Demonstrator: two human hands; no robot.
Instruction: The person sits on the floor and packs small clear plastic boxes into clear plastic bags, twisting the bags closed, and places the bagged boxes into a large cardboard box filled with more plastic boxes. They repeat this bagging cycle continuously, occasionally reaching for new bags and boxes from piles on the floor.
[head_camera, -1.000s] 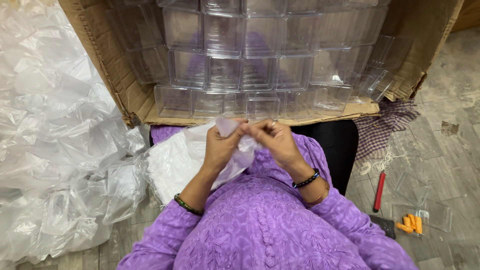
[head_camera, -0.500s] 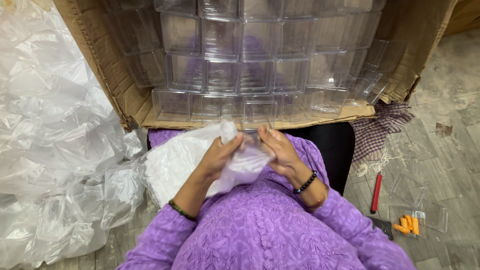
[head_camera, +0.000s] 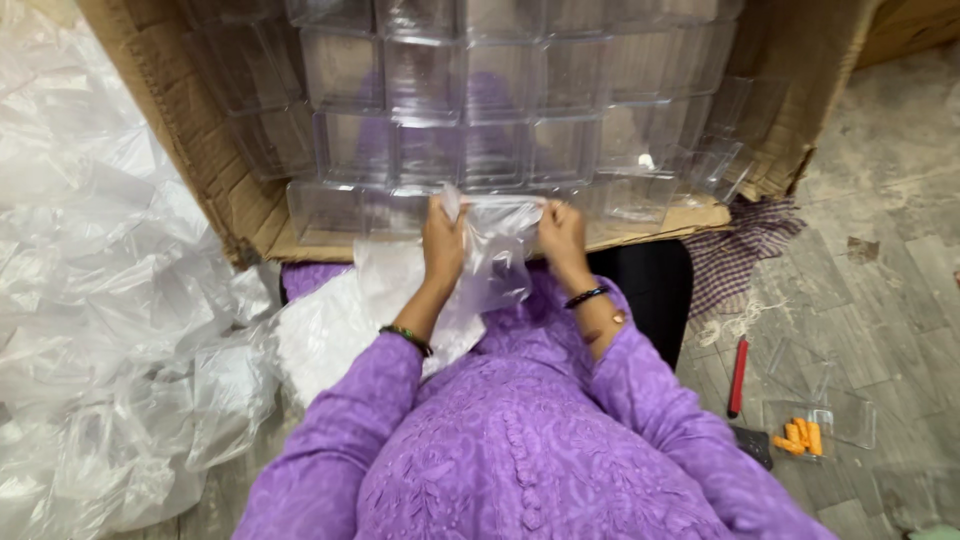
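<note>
Both my hands hold a small clear plastic bag (head_camera: 500, 262) stretched open between them, just in front of a cardboard box. My left hand (head_camera: 443, 243) pinches the bag's left top edge. My right hand (head_camera: 563, 238) grips its right top edge. The bag hangs down over my lap and purple sleeves. The cardboard box (head_camera: 180, 130) lies on its side, packed with several rows of clear plastic containers (head_camera: 455, 100). My hands are level with the lowest row of containers, close to the box's lower flap.
A large heap of crumpled clear plastic sheeting (head_camera: 110, 320) fills the left. A white bag (head_camera: 330, 330) lies by my left arm. On the tiled floor at right are a checked cloth (head_camera: 745, 255), a red pen-like tool (head_camera: 738, 375) and a clear lid holding orange pieces (head_camera: 800, 436).
My hands have risen from my lap toward the box front and spread apart, pulling the crumpled bag open between them.
</note>
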